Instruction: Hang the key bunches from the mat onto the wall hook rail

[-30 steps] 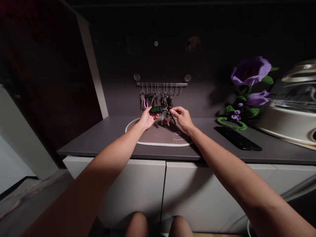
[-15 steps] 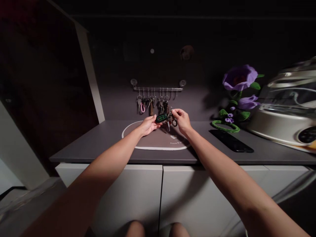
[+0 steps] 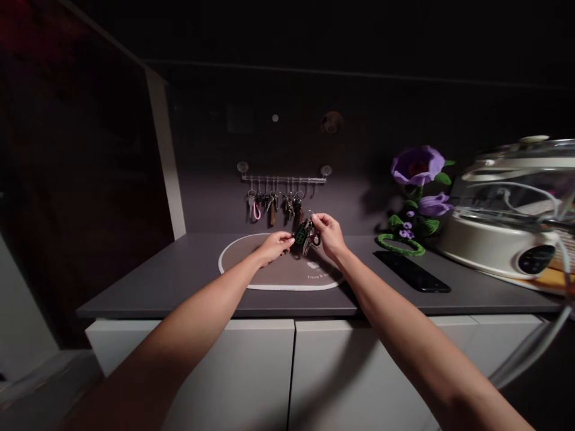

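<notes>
Holding the keys (image 3: 307,245) from the top with the right grip (image 3: 329,233), above the mat (image 3: 278,275) on the counter (image 3: 157,278). Touching, or almost touching, the car fob (image 3: 301,236) with the left grip (image 3: 272,247), without showing clearly if closed on it. Seemingly adjusting the keys in the air, next probably calling for steady pinching.

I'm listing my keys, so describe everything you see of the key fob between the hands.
The key fob is dark, with green-outlined buttons; it looks like plastic, though that's hard to tell. It hangs tilted over the brownish mat, bunched with metal keys. The left hand has fingertips at its left edge, contact unclear; the right hand pinches the bunch higher up.
</notes>
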